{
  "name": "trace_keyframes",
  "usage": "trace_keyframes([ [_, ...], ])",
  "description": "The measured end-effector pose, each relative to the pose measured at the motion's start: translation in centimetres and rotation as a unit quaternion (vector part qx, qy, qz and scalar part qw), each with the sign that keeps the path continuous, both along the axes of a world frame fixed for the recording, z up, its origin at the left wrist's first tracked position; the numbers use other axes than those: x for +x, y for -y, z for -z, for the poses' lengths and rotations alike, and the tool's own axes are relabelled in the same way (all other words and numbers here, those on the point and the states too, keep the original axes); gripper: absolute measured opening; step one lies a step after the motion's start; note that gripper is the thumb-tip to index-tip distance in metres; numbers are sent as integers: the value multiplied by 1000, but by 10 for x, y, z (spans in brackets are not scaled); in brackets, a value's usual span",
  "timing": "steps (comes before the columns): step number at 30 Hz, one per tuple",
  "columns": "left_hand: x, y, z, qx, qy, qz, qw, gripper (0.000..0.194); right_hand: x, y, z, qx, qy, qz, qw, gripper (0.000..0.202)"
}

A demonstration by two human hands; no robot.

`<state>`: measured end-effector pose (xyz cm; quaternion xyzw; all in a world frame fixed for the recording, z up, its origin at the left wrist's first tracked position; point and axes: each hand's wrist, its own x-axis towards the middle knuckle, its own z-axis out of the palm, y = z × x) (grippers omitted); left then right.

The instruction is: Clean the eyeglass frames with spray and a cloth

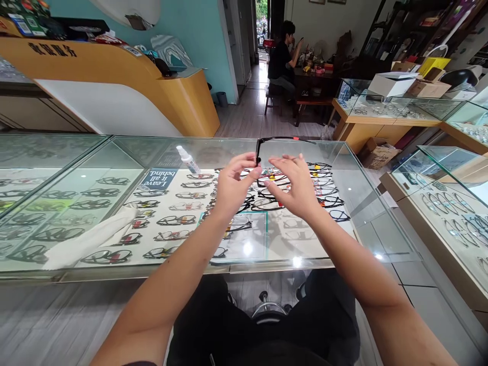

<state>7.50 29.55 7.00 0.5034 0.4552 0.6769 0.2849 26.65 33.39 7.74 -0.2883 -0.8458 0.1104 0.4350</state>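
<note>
My left hand (237, 184) pinches a pair of dark-framed eyeglasses (258, 148) between thumb and fingers. The eyeglasses stand on edge above the glass counter, and one thin temple with a red mark stretches to the right across the top. Close beside them on the right is my right hand (295, 187), its fingers stretched and thumb apart. Whether its thumb touches the lower part of the frame I cannot tell. Beneath both hands, several eyeglasses (267, 203) lie in rows inside the glass display case (366, 223).
A white spray bottle (188, 160) stands on the counter top, left of my hands. A pale cloth (95, 236) lies farther left on the glass. Beyond the counter are an orange-and-white desk (186, 101) and a seated person (282, 61). Another display case (450, 203) stands at right.
</note>
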Motion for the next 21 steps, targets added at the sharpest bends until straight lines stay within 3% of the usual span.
trace_keyframes([
  [4, 12, 8, -2, -42, 7, 59, 997, 34, -9, 4, 8, -35, -16, -67, 997, 33],
  [8, 15, 14, -4, -54, 5, 96, 994, 32, -11, 2, 16, -67, -68, -83, 992, 23],
  [12, 1, 13, -11, -59, -70, 104, 990, 32, -6, -1, 13, -74, -75, -71, 992, 24],
  [14, -15, 8, -15, -51, -82, 40, 995, 34, -3, -3, 11, -63, -72, -54, 994, 26],
  [17, -57, -2, -19, -23, -68, -142, 987, 33, 1, -6, 8, -53, -72, -35, 995, 31],
  [19, -93, -11, -16, -16, -67, -272, 960, 37, 3, -8, 7, -61, -65, -25, 996, 35],
  [21, -129, -20, -6, -32, -78, -362, 928, 45, 5, -9, 7, -70, -55, -20, 996, 40],
])
